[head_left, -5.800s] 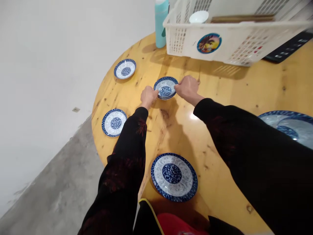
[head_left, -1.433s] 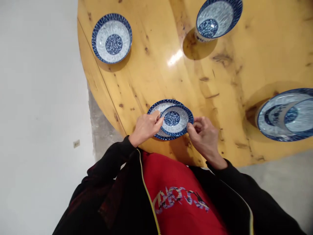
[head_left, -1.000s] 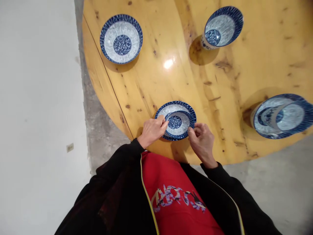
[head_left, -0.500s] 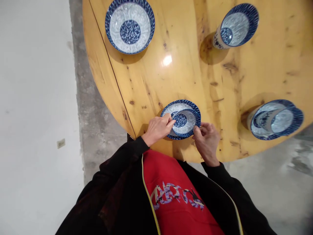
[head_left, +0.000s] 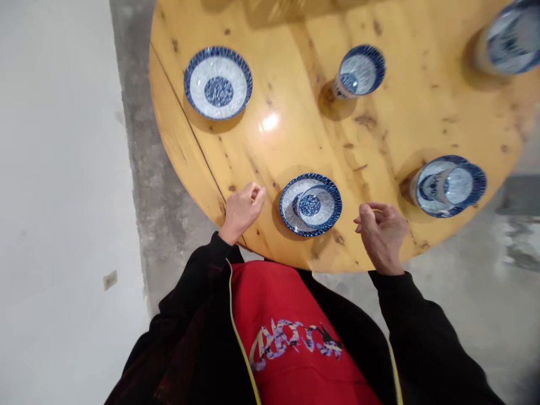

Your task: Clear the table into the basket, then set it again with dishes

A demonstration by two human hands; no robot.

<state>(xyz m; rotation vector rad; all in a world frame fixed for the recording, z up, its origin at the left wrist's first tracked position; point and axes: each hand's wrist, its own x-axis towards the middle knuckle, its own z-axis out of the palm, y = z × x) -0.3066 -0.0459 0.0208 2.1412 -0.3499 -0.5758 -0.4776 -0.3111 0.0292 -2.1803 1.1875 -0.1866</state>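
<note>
In the head view, a small blue-and-white bowl (head_left: 323, 211) sits off-centre inside a larger patterned bowl (head_left: 289, 197) near the table's front edge. My left hand (head_left: 244, 209) hovers just left of this pair, its fingers curled in and nothing visible in them. On the other side, my right hand (head_left: 383, 233) is raised clear of the rim, fingers bent and closed together, with no object showing. Neither hand touches the bowls.
The round wooden table (head_left: 291, 149) carries a wide bowl (head_left: 218, 91) at the far left, a deeper bowl (head_left: 358, 70) behind, nested bowls (head_left: 449, 188) at right, and bowl-like ware (head_left: 508, 42) in the far right corner. A white wall (head_left: 54, 169) stands left.
Both hands have let go of the nested bowls and moved apart, left hand leftward and right hand rightward. The camera view has shifted, showing more of the table's far side.
</note>
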